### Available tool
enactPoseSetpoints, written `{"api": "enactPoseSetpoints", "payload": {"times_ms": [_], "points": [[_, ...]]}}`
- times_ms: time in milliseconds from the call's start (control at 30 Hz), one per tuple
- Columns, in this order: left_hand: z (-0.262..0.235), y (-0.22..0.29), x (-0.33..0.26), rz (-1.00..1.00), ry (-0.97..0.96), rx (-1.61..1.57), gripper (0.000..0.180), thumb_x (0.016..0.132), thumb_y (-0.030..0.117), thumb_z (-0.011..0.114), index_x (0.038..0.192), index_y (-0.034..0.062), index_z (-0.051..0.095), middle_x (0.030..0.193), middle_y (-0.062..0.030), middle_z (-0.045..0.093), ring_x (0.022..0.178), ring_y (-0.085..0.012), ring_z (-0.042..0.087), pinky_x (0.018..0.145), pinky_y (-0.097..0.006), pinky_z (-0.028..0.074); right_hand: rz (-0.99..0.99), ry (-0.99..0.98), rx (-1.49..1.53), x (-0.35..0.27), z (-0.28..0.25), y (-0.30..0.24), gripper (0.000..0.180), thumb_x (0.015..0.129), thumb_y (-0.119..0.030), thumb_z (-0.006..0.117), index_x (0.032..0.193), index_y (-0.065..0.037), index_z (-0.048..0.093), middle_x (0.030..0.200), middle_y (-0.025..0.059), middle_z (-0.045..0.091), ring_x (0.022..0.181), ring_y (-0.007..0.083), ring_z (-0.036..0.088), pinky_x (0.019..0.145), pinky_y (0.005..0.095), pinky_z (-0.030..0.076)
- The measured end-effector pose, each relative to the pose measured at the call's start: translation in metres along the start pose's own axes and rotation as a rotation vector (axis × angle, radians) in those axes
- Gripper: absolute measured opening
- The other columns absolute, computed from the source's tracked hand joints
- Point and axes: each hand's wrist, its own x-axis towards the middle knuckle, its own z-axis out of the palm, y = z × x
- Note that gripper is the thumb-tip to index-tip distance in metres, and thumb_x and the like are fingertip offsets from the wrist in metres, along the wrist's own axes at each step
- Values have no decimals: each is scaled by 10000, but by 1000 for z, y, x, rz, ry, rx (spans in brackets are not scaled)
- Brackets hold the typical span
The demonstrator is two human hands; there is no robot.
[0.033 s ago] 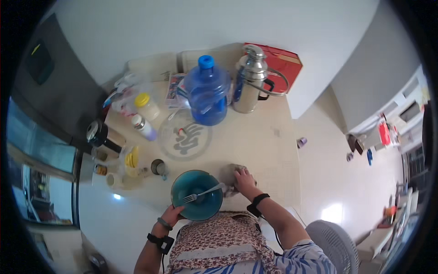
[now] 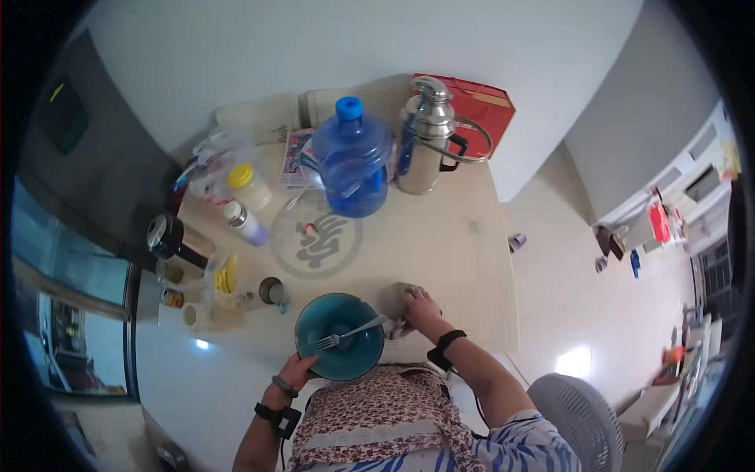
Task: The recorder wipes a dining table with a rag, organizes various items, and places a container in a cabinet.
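At the table's near edge, my left hand (image 2: 298, 368) grips the lower left rim of a teal bowl (image 2: 346, 359), with the thumb over the rim. A metal fork (image 2: 351, 333) lies in the bowl, its tines down inside and its handle resting across the right rim. Just right of the bowl, my right hand (image 2: 425, 308) is closed on a crumpled greyish cloth (image 2: 392, 301) that lies on the tabletop. Part of the cloth is hidden under the fingers.
A large blue water jug (image 2: 355, 173) and a metal thermos flask (image 2: 421, 157) stand at the back, before a red box (image 2: 481, 118). On the left are a yellow-lidded jar (image 2: 250, 186), a white-purple bottle (image 2: 246, 224), a glass cup (image 2: 273, 292) and bananas (image 2: 226, 274). A fan (image 2: 576, 417) stands at lower right.
The view has shifted slightly, so the tabletop things appear a little further left. Both hands keep their holds on the bowl and the cloth; the fork lies as before.
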Motion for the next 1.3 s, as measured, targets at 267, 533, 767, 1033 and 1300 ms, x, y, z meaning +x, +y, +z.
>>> {"api": "enactPoseSetpoints", "payload": {"times_ms": [267,533,767,1033,1300], "points": [[-11,22,26,-63,-128,80,466,872,175,559,1274,16,384,1207,-142,515,1062,-294,547,877,-477,481,478,500,311,-55,-33,73,497,718,-155,614,1180,-59,457,1163,211,481,1091,395,443,937,476,371],[27,26,72,-115,-96,62,442,881,142,530,1270,-2,378,1190,-146,521,1040,-288,559,868,-464,488,846,343,40,-3,-24,128,738,753,-432,614,1354,-126,311,1405,176,275,1317,365,185,1070,498,155],[90,44,119,-141,-67,-47,422,884,114,525,1269,15,384,1206,-147,510,1067,-285,541,890,-474,475,650,459,-6,120,-66,234,655,754,-401,599,1318,-137,394,1361,155,358,1301,355,233,1057,510,174],[86,43,152,-220,85,-39,384,883,105,535,1243,36,420,1177,-114,537,1034,-257,560,856,-428,499,533,432,-27,272,-109,322,603,765,-340,556,1321,-174,394,1378,125,348,1312,324,236,1053,501,197],[73,45,166,-264,135,4,393,870,75,544,1241,35,419,1170,-111,539,1030,-257,562,860,-415,500,338,547,19,326,-110,316,385,785,-280,512,1158,-192,548,1275,69,477,1243,286,351,1012,489,252]]}}
